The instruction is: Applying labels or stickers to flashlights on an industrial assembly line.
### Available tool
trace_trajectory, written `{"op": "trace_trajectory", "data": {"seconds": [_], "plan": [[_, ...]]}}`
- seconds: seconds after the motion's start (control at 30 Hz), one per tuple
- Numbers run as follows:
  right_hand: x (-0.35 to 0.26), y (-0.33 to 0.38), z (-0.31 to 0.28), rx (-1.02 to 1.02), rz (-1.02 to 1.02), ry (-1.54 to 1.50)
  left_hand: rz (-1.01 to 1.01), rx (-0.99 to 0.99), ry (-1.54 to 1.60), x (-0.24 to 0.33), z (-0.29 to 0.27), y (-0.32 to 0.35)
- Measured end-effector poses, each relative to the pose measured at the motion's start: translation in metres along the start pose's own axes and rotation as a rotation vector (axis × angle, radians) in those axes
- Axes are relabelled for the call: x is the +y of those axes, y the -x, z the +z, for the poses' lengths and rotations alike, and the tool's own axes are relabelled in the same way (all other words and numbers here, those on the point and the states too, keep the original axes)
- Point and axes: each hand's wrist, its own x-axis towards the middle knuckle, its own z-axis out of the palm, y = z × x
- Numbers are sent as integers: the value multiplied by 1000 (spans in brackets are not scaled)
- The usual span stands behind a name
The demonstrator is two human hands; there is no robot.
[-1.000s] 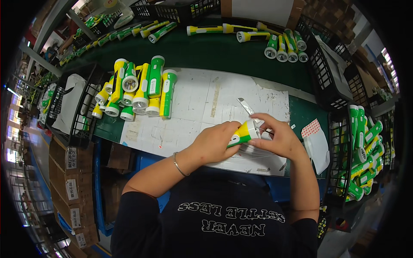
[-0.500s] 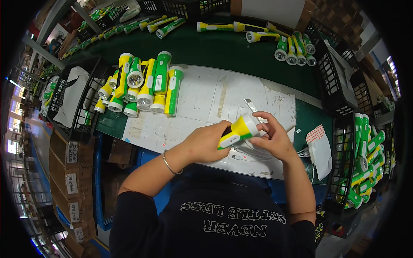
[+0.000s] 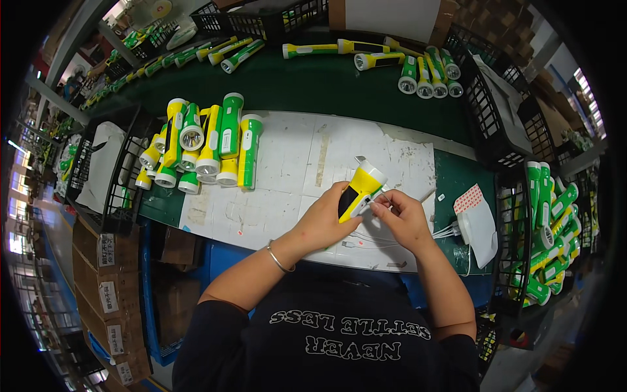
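Workshop bench: a green worktable [image 3: 300, 88] carries a white board [image 3: 287, 147], with a heap of flashlights [image 3: 208, 145] at its left. Above the board's near edge, the left hand [image 3: 324, 219] is wrapped around the body of a yellow-and-green flashlight [image 3: 364, 180], its white head tilted away. The right hand [image 3: 406, 221] pinches narrowly beside the switch panel [image 3: 360, 206]; whether it grips anything cannot be told. White cables [image 3: 385, 244] lie below. The step appears to be fingertip work on the flashlight's side, calling next for a steady left hold.
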Motion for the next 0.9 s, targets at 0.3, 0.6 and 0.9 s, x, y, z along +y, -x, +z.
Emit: {"op": "trace_trajectory", "data": {"seconds": [0.3,0.6,0.9], "plan": [[-1,2,-5,-11,118,-185,51,165,-309,10,12,1],[3,10,-6,46,71,-186,160,218,-337,8,15,-7],[-32,37,-16,88,-153,312,112,-113,905,46,30,-23]]}}
